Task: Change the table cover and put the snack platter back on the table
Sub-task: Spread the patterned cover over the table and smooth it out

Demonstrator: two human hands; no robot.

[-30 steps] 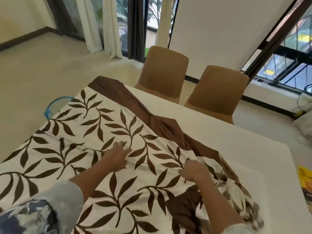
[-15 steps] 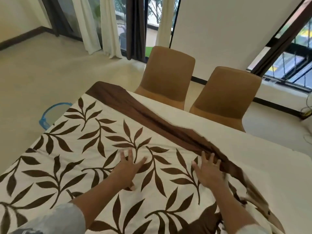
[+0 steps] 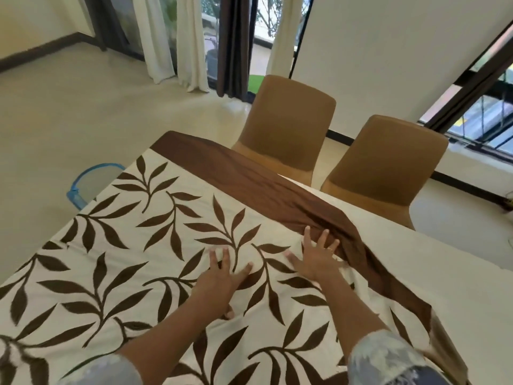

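Observation:
A cream table cover [image 3: 133,245] with brown leaf prints and a brown border band [image 3: 249,179] lies spread over the left part of the white table [image 3: 444,279]. My left hand [image 3: 219,279] rests flat on the cloth, fingers spread. My right hand [image 3: 316,259] also lies flat with fingers apart, its fingertips touching the wrinkled brown band. The band runs diagonally across the table and bunches beside my right hand. No snack platter is in view.
Two tan chairs [image 3: 288,126] [image 3: 385,165] stand at the table's far side. A blue-rimmed container [image 3: 83,187] sits on the floor to the left. Curtains and a glass door are at the back, and a barred window is at right.
Both hands have slid forward over the cloth and opened flat. The crumpled heap at the right has been spread out, and the brown band has moved toward the chairs.

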